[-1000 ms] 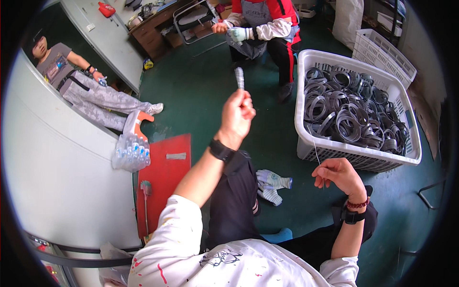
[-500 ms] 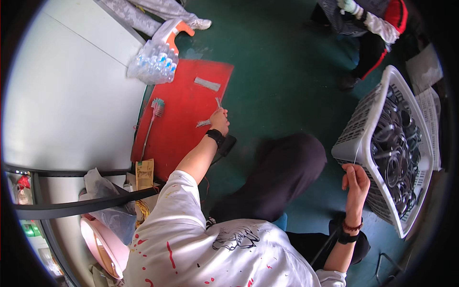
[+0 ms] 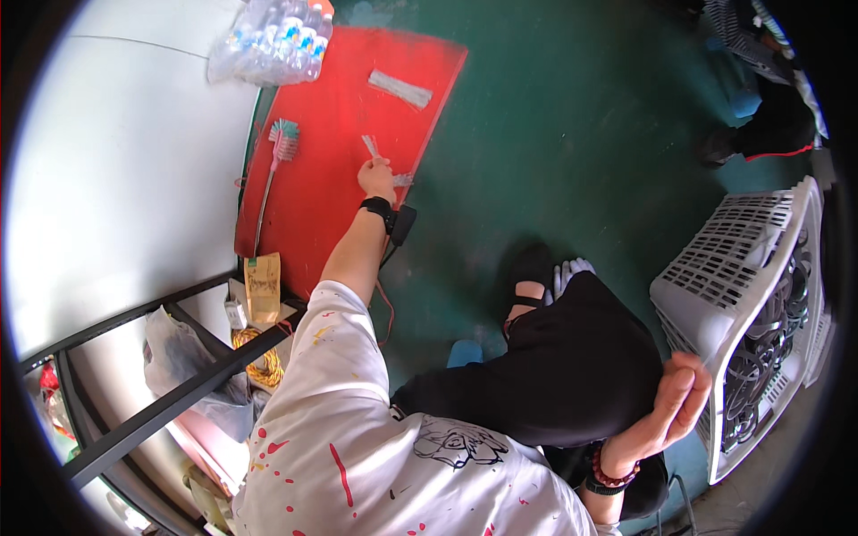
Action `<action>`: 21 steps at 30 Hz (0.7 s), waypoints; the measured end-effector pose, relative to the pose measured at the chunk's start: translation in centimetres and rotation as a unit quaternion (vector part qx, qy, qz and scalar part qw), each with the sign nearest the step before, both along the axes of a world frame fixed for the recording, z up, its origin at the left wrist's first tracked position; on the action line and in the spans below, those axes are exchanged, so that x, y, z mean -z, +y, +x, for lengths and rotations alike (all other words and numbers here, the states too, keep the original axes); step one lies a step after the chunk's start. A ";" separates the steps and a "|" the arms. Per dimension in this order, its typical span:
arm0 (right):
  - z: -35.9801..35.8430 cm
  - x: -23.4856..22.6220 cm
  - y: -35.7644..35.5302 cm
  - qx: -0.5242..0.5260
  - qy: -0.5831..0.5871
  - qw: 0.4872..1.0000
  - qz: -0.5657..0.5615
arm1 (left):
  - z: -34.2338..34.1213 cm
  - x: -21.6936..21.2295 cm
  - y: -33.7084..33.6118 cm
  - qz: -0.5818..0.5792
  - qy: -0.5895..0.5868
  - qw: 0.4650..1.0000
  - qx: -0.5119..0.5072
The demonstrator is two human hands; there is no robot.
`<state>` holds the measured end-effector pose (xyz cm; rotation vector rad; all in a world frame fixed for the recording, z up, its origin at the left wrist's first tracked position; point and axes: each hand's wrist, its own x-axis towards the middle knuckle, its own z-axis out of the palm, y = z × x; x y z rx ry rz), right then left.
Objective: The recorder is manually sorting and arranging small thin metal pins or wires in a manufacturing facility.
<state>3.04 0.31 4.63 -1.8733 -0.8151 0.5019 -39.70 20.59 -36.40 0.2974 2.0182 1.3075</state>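
My left hand point(image 3: 376, 181) is closed over the red board, with a small bunch of thin grey-white strips point(image 3: 369, 145) poking out past its fingers. Partly behind that hand, another bunch of strips point(image 3: 403, 180) lies on the board. Farther off rests a larger flat bundle of the same strips point(image 3: 400, 89). My right hand point(image 3: 677, 399) is raised beside the white plastic basket point(image 3: 715, 295), thumb and fingers pinched together. Whatever is in the pinch is too thin and blurred to make out. Dark looped pieces point(image 3: 769, 348) fill the basket.
The red board point(image 3: 313, 210) carries a long-handled brush point(image 3: 283, 143) and wrapped water bottles point(image 3: 277, 40). A black-framed rack point(image 3: 170, 386) with bags and yellow cord point(image 3: 261, 360) stands at left. Another person's leg point(image 3: 773, 125) shows at far right, beyond the basket.
My view has shifted, so the board sits higher in it. My left hand has moved left across the lying strips. My right hand has come lower, still pinched; the other person has moved right.
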 end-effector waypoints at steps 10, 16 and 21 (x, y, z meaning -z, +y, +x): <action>1.1 2.0 -1.0 -0.033 0.061 0.995 0.070 | 2.1 1.5 -9.0 -0.048 -0.031 0.990 -0.127; 0.6 2.6 -0.7 0.022 0.031 0.996 0.086 | 6.5 1.8 -7.3 -0.067 -0.070 0.984 -0.150; 2.8 2.1 -1.7 -0.080 0.053 0.993 0.072 | 6.9 1.6 -5.8 -0.087 -0.161 0.979 -0.094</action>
